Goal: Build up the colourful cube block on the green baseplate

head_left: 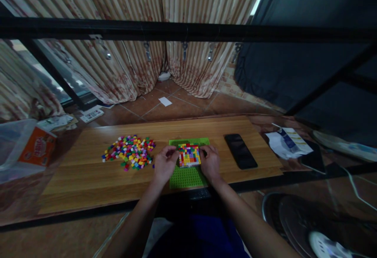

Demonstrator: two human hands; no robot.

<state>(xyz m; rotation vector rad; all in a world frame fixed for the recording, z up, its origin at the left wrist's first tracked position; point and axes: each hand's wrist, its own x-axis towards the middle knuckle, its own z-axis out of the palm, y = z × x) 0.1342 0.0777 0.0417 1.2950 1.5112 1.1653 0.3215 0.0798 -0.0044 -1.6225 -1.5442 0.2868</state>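
Observation:
A green studded baseplate (188, 179) lies on the wooden board in front of me. On it is a flat, many-coloured block of toy bricks (189, 156), with red, yellow, orange, purple and white pieces on top. My left hand (165, 164) has its fingers curled at the block's left edge. On the opposite side, my right hand (210, 163) is closed at the right edge, thumb and fingers bent against it. The fingertips are small and partly hidden. Left of my left hand, a loose heap of small coloured bricks (132, 152) is spread over the board.
A black phone (240, 151) lies right of the baseplate on the wooden board (97, 187). Farther right are torn paper packaging (290, 142) and a dark tablet-like slab (313, 158). A clear plastic tub (17, 144) stands at left. A dark metal bar (188, 32) crosses before the curtains.

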